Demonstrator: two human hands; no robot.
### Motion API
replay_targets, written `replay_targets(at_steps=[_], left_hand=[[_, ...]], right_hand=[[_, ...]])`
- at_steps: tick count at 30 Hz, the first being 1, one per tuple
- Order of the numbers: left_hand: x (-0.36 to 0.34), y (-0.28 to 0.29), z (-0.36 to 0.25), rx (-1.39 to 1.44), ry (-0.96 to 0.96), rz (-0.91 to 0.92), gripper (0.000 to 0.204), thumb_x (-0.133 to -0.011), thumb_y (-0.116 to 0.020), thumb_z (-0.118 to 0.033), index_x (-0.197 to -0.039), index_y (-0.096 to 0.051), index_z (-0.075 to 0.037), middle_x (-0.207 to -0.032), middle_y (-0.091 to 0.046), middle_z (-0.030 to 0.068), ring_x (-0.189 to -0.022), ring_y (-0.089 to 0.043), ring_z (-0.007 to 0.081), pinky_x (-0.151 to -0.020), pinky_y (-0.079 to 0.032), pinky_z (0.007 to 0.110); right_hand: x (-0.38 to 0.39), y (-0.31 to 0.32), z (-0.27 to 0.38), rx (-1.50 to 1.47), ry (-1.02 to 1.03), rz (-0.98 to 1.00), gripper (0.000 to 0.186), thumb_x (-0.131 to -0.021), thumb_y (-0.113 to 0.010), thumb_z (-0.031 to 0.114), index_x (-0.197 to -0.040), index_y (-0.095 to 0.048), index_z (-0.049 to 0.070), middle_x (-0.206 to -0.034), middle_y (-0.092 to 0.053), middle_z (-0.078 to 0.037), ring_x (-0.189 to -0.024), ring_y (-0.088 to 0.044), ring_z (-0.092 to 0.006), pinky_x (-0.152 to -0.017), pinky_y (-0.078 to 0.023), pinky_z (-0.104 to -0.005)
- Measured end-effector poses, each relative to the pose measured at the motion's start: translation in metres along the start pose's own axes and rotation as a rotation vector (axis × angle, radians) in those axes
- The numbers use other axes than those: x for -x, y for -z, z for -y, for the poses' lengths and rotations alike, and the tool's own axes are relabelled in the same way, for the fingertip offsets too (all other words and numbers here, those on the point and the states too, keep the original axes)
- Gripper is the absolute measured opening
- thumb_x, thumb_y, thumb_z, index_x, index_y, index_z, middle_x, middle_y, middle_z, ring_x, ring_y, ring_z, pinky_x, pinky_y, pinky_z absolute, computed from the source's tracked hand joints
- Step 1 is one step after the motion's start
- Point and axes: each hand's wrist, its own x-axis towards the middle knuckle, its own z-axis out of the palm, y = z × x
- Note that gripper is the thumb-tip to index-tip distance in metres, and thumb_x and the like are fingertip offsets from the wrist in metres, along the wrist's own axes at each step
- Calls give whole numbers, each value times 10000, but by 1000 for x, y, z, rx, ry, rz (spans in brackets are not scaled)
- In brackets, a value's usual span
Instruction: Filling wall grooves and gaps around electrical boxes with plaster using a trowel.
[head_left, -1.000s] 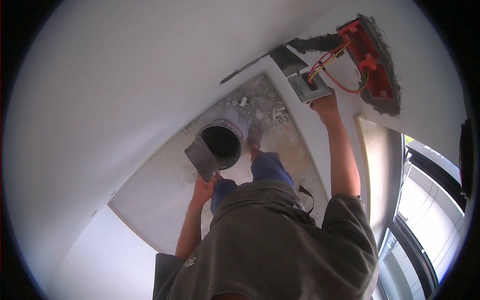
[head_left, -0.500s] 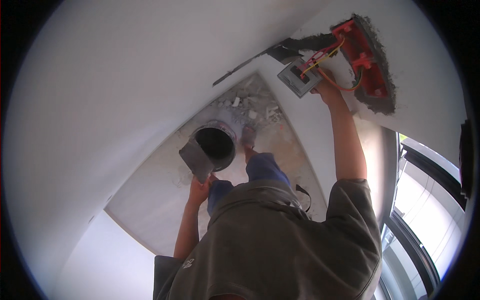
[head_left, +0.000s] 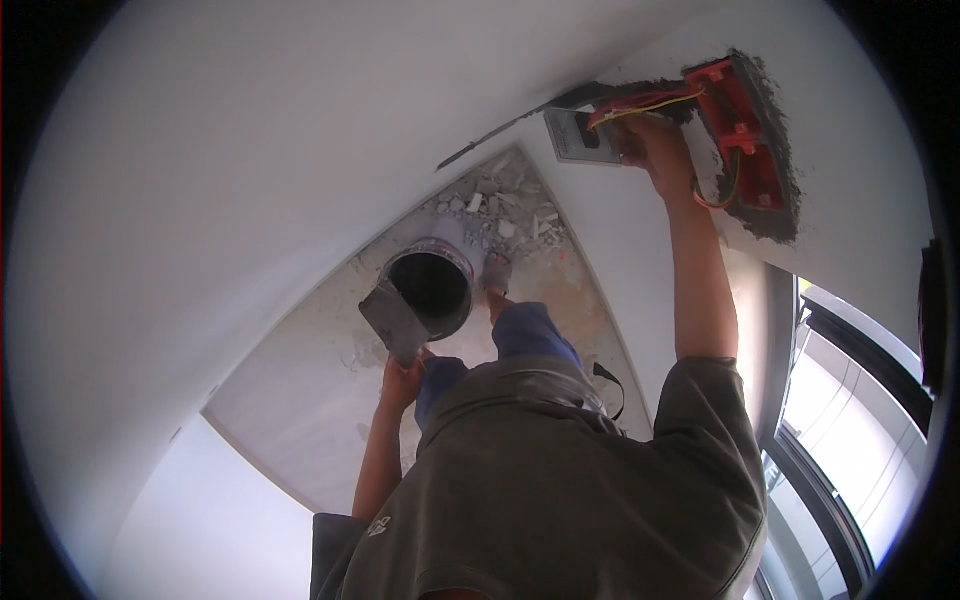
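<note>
My left hand [head_left: 403, 381] is closed on a grey flat-bladed trowel [head_left: 388, 318], held over the dark rim of a round bucket [head_left: 451, 280] on the floor. My right hand [head_left: 657, 150] is raised to the wall, fingers closed at a square grey plate [head_left: 568, 137] with a dark opening; my fingertips are partly hidden. Red and yellow wires [head_left: 655, 99] loop from the plate to two red recessed boxes [head_left: 722, 101], set in rough dark mortar on the white wall just right of my hand. Dark mortar also runs along a channel behind the plate.
Broken white rubble [head_left: 505, 228] lies on the dusty floor [head_left: 290, 400] in the corner, near my foot [head_left: 497, 275]. White walls [head_left: 200, 200] enclose me on both sides. A dark-framed window [head_left: 850, 400] is at the lower right.
My right hand has moved up and leftward with the plate, which now sits tilted nearer the mortar channel, wires bunched above my fingers. My left hand and trowel have shifted only slightly.
</note>
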Motion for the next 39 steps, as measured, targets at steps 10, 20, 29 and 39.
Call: replay_targets(at_steps=[10,20,29,39], left_hand=[[4,-1,9,7,-14,14,225,-894,-526,-59,-1106,-577,-3,-999,-666,125,-910,-632,213,-788,-490,341],[8,4,15,-36,25,53,226,-891,-510,-44,-1103,-573,2,-1019,-657,135,-980,-637,236,-845,-486,347],[17,2,48,-36,25,5,229,-913,-522,-76,-1127,-566,-9,-1029,-654,112,-986,-621,213,-850,-474,332],[29,3,46,-22,192,120,245,-935,-500,-85,-1163,-541,-4,-1037,-645,89,-978,-591,170,-856,-454,311]], right_hand=[[2,-2,13,-63,80,37,352,-872,-604,261,-1110,-649,6,-1040,-677,-119,-859,-684,-212,-752,-589,-345],[30,18,-8,-112,127,0,363,-882,-561,210,-1142,-630,-34,-1074,-669,-144,-916,-675,-243,-833,-568,-385],[73,16,-53,-217,171,-77,319,-935,-500,147,-1129,-621,-75,-1075,-654,-182,-926,-673,-268,-815,-583,-373],[77,40,-99,-495,64,10,448,-898,-408,66,-1319,-451,-78,-1159,-611,-231,-971,-666,-306,-844,-570,-391]])
